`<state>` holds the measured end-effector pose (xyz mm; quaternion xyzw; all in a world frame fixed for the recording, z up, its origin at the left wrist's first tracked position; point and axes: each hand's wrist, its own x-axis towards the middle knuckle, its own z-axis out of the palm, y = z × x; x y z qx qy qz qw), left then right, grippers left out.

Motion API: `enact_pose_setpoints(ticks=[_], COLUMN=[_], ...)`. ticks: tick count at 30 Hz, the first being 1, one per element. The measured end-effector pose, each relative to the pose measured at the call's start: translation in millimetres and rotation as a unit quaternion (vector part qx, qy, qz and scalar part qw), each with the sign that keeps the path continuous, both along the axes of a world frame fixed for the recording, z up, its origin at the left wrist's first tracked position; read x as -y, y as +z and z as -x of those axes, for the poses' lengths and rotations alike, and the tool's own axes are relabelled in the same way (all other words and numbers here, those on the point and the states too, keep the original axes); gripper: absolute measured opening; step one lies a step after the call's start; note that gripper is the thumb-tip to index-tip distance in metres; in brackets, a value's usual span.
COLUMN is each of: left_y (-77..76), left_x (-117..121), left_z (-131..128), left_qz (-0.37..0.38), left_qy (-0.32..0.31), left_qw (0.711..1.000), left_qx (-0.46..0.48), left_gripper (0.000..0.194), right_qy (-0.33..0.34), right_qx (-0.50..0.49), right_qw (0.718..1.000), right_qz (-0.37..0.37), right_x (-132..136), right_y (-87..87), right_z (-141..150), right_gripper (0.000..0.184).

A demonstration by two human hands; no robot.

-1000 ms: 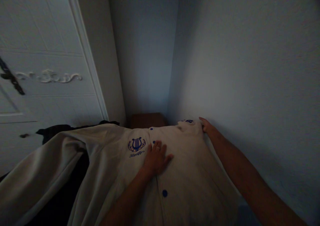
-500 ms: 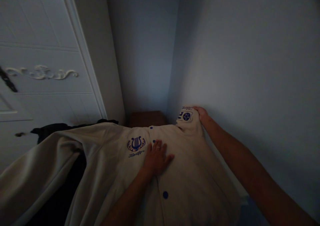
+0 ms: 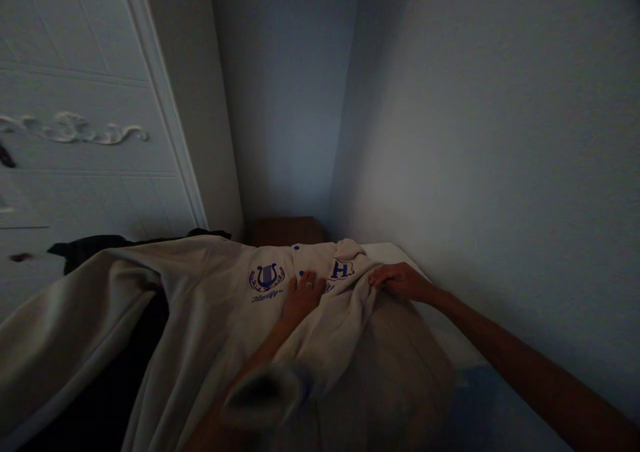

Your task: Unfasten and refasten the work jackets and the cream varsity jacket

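A beige jacket [image 3: 220,312] with blue buttons and a blue lyre emblem lies spread out, front side up. My left hand [image 3: 303,297] rests flat on its chest near the button line, fingers stretched; a sleeve covers its thumb side and part of the forearm. My right hand [image 3: 400,281] pinches the jacket sleeve [image 3: 340,332] near the shoulder, where a blue letter H patch shows. That sleeve is folded over the front of the jacket, its open cuff [image 3: 267,395] blurred and pointing toward me. The other sleeve [image 3: 65,312] stretches out to the left.
Dark cloth [image 3: 95,244] lies beneath the jacket at the left. A brown box-like object [image 3: 287,231] sits in the corner behind. White panelled doors [image 3: 85,192] rise at the left, a pale wall [image 3: 480,139] at the right. A bluish surface [image 3: 490,405] shows at lower right.
My right hand has brought the right-side sleeve inward and toward me, from the jacket's far right edge over its front, across my left forearm. My left hand has stayed on the chest.
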<state>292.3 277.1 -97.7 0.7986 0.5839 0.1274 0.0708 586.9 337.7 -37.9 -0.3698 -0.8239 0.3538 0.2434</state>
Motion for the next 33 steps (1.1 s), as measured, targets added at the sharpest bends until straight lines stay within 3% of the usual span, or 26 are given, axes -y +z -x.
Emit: enact_pose_setpoints(ticks=[2,8,10,13,15,19,22,27,33], left_y=[0.9,7.4,8.1,10.9,14.7,21.3,21.0,17.4,17.2], left_x=[-0.6,0.9,0.5,-1.7,-4.0,-7.6,-6.3,-0.7,-0.4], left_z=[0.8,0.7,1.7,4.3,6.0,6.7,3.4,-2.7,-3.2], left_qz=[0.008,0.029,0.025,0.034,0.048,0.049,0.044,0.023,0.026], left_qy=[0.000,-0.002,-0.005,-0.011,0.007,0.038,0.025,0.021,0.003], left_qw=[1.000,0.998,0.999,0.999,0.995,0.980,0.981,0.989,0.995], left_qx=[-0.015,-0.049,-0.039,0.015,0.091,0.188,0.188,0.147,0.101], left_gripper=[0.052,0.053,0.052,0.047,0.044,0.054,0.048,0.041,0.038], right_qy=[-0.052,-0.105,-0.175,-0.258,-0.273,-0.268,-0.265,-0.311,-0.368], right_qx=[-0.006,0.008,-0.002,0.006,0.030,0.079,0.101,0.097,0.061], right_qw=[0.998,0.974,0.968,0.962,0.961,0.960,0.958,0.945,0.927], right_qz=[-0.026,-0.199,-0.179,-0.088,-0.046,0.009,0.026,0.019,0.022], right_x=[-0.9,-16.7,-29.6,-55.1,-71.5,-92.5,-101.1,-122.9,-140.7], right_y=[-6.3,-2.3,0.0,0.7,-1.4,-10.6,-17.2,-15.1,-13.6], right_z=[0.5,11.0,16.1,26.2,34.9,53.3,61.9,54.6,39.2], right_gripper=[0.020,0.044,0.050,0.038,0.028,0.034,0.031,0.010,0.013])
